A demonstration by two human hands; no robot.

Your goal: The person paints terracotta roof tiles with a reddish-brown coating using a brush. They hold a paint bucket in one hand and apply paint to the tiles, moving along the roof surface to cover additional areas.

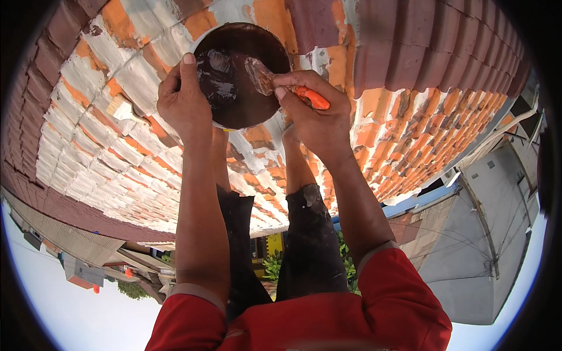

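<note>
A round bucket (274, 45) of dark brown-red paint (225, 88) sits in front of me on the tiled roof. My left hand (186, 108) grips its near left rim, the thumb pressed along the edge. Pinched in my right hand (319, 120) is a paintbrush (313, 97) with an orange handle. Its paint-coated bristles reach over the bucket's opening, close to the right inner wall; whether they touch the paint is hard to tell. Patchy white and orange tiles (374, 126) surround the bucket.
A second brush with pale bristles (123, 109) lies on the tiles to my left. Dark red painted tiles (421, 47) cover the far right, with more along the left. The roof's edge curves below; beyond stand a grey building (462, 257) and green plants (273, 266).
</note>
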